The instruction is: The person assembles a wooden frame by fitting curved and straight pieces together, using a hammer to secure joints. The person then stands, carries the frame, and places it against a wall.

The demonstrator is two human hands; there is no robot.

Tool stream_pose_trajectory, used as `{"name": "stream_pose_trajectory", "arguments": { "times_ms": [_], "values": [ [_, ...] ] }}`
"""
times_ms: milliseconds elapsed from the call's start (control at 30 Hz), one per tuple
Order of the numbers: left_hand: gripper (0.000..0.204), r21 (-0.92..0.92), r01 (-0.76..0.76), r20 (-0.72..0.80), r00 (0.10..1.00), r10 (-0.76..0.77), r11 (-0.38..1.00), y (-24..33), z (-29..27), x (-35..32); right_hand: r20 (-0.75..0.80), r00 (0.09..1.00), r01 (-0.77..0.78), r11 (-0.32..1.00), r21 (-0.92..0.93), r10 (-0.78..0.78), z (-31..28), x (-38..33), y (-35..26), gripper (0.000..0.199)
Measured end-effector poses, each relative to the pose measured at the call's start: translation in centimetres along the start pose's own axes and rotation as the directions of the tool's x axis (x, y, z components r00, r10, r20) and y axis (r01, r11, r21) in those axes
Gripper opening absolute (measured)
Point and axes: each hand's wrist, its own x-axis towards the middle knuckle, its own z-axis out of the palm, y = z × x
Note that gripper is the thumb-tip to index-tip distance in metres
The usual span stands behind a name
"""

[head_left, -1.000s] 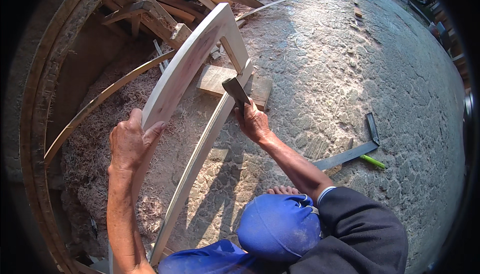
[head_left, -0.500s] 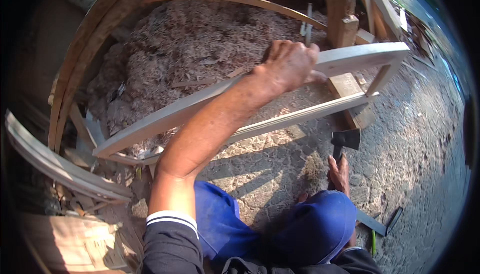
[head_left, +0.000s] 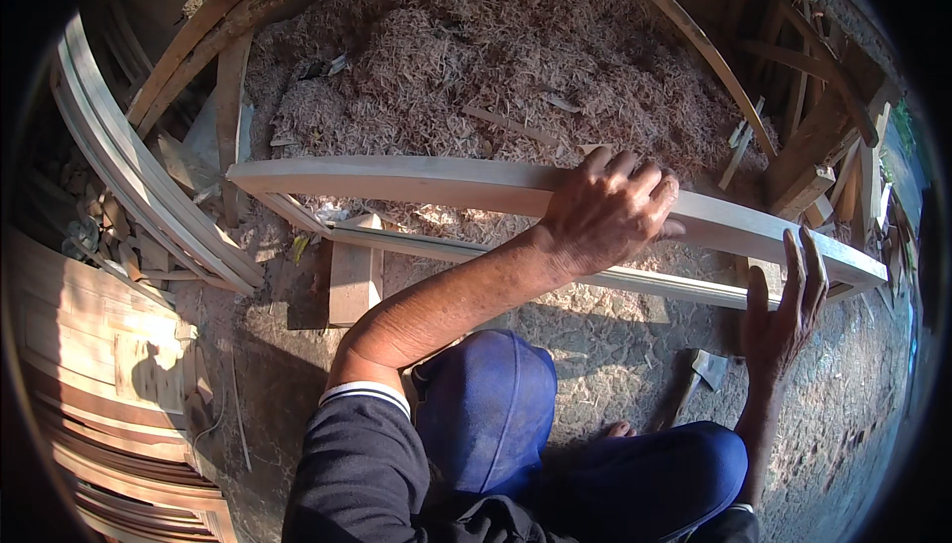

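Observation:
A long wooden frame point(head_left: 436, 178) of pale timber, with a curved upper board, lies across in front of me. My left hand point(head_left: 615, 211) is closed over its upper board, right of the middle, with fingers wrapped across the top edge. Toward the right end, my right hand point(head_left: 783, 330) is open, its fingers stretched up in front of the board; whether they press on it I cannot tell. A hatchet point(head_left: 710, 368) rests on the ground just left of my right wrist. Under the frame's left part stands a wooden block point(head_left: 354, 280).
A big heap of wood shavings point(head_left: 476, 47) spreads behind the frame. Curved timber strips point(head_left: 149, 171) lean at the left, above slatted wooden panels point(head_left: 109, 345). A heavy post point(head_left: 828, 146) and stacked offcuts are at the far right.
My right hand has let go of the hatchet, now on the ground, and risen open to the frame's right end. My left hand still grips the upper board. The view has shifted.

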Motion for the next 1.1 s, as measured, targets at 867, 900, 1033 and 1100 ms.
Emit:
{"name": "stream_pose_trajectory", "arguments": {
  "times_ms": [867, 900, 1033, 1100],
  "values": [
    [0.070, -0.850, 0.051, 0.494, 0.424, -0.759, -0.525, -0.2, 3.1, -19.9, -0.097, 0.890, 0.446, 0.809, 0.382, -0.445, -5.9, 14.5, -10.8, 0.065],
    [0.069, -0.890, 0.089, 0.440, 0.426, -0.791, -0.447, -0.9, 1.0, -18.9, -0.145, 0.892, 0.450, 0.805, 0.386, -0.429, -7.7, 15.6, -10.6, 0.067],
    [0.072, -0.993, 0.110, 0.045, 0.624, -0.780, 0.031, -5.5, -6.6, -13.8, -0.194, 0.930, 0.366, 0.847, 0.386, -0.314, -13.4, 18.2, -9.0, 0.064],
    [0.066, -0.963, 0.069, -0.169, 0.602, -0.781, 0.262, -8.3, -10.3, -10.6, -0.253, 0.938, 0.327, 0.851, 0.412, -0.238, -15.1, 19.2, -8.2, 0.064]
  ]
}}
